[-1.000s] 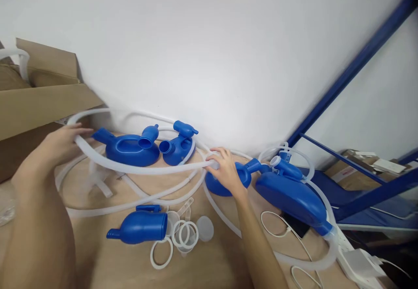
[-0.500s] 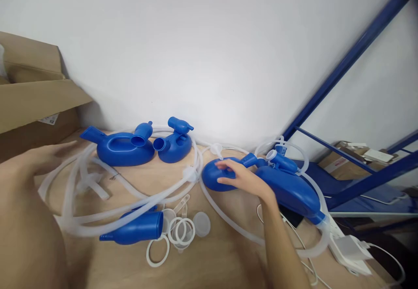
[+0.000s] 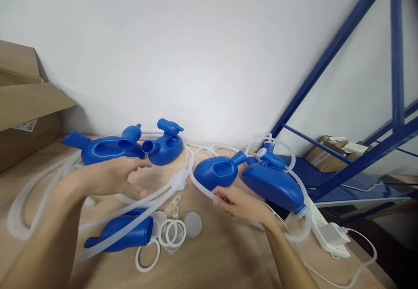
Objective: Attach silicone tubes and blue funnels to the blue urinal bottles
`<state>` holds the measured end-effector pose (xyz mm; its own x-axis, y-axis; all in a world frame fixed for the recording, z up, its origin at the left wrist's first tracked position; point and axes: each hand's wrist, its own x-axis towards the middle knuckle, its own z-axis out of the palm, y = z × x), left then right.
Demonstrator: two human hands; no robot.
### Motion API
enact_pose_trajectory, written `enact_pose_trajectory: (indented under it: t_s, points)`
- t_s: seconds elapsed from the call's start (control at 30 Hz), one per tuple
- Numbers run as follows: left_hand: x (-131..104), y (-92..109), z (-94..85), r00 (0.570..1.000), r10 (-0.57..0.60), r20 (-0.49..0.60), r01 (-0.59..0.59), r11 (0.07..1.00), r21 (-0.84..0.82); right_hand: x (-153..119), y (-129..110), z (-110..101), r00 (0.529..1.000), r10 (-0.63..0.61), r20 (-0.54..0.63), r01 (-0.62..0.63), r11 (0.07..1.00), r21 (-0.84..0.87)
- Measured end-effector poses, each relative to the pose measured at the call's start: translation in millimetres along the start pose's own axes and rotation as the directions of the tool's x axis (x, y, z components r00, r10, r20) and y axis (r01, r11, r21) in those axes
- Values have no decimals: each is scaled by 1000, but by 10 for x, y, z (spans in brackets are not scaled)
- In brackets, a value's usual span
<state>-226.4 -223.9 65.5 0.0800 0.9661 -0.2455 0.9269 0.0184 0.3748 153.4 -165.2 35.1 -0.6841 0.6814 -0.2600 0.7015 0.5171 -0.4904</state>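
My right hand (image 3: 240, 205) has its thumb and fingers closed round a clear plastic hose (image 3: 204, 189), just in front of a blue urinal bottle (image 3: 215, 173) lying on its side. My left hand (image 3: 119, 176) hovers with fingers apart, holding nothing, over more looped hose (image 3: 163, 189) at the left. Below it lies a loose blue spout piece (image 3: 127, 232), its wide mouth facing right. Beside that mouth are several white rings (image 3: 147, 255) and a translucent round cap (image 3: 193, 224). Another blue urinal bottle (image 3: 272, 186) with a hose on its neck lies to the right.
Two blue bottles (image 3: 98, 149) (image 3: 168, 149) stand by the wall, with spout pieces on top. An opened cardboard box (image 3: 29, 106) is at far left. On the right are a white power strip (image 3: 329, 236) with a plugged-in charger and a blue metal rack (image 3: 313, 84).
My right hand has come down off the blue bottle and taken hold of the hose in front of it. My left hand has reached inward from the left edge. The view has shifted slightly right.
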Motion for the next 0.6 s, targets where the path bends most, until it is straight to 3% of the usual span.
enact_pose_trajectory:
  t_s: [0.13,0.23,0.4,0.47,0.5,0.6]
  points:
    - [74,282,114,992,-47,116,30,990,140,-49,-288,-254,963,-69,-262,125,971,204]
    - [151,385,163,985,-109,135,71,963,261,1,-417,-293,934,-104,-342,241,890,387]
    - [296,425,255,965,-93,243,25,964,266,32,-499,-256,862,-150,-484,423,738,526]
    - [342,443,299,960,-59,274,-10,970,243,0,-499,-243,779,-143,-611,531,670,519]
    - [355,456,318,958,-31,284,-35,974,223,-19,-494,-243,709,-130,-694,597,635,491]
    - [350,512,347,967,105,234,-138,982,129,-74,-459,-285,423,-65,-904,777,539,325]
